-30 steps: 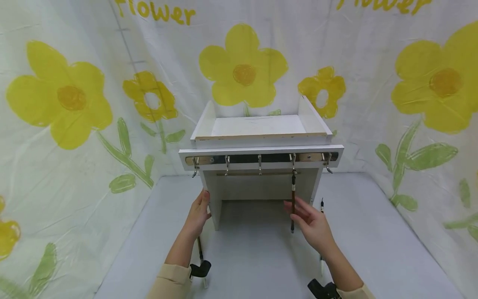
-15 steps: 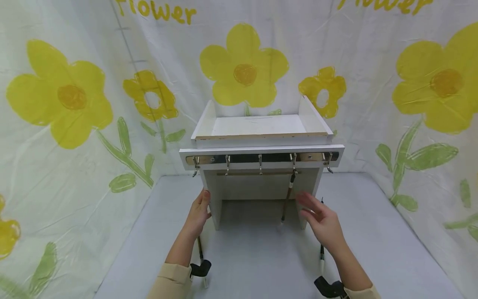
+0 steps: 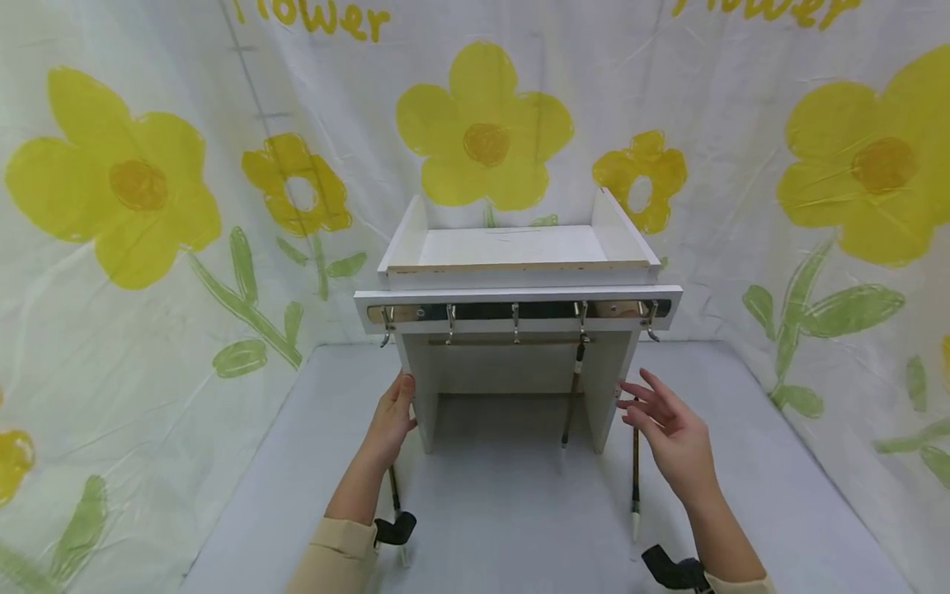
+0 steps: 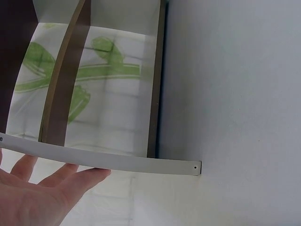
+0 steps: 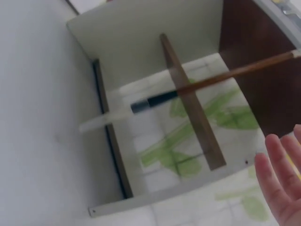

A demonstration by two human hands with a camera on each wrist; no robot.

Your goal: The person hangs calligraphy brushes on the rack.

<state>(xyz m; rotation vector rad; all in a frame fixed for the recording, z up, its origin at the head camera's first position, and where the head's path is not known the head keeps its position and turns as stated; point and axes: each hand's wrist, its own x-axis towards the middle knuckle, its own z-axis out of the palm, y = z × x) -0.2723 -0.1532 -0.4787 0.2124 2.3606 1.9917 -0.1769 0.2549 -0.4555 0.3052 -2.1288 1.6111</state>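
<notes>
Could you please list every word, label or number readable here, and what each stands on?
"Flower", upper left on the white backdrop, letter tops partly cut off.
"Flower", upper right on the same backdrop, more heavily cut off.
No readable text on the white rack or hanging brush.

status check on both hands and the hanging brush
Left hand touching shelf side. Right hand holding nothing. Brush hanging tilted from hook. Nothing seen blocking it.

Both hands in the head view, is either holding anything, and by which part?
Nothing appears held. The right hand is empty, the brush hanging from a hook; the left hand just rests against the outside of the shelf's left side.
</notes>
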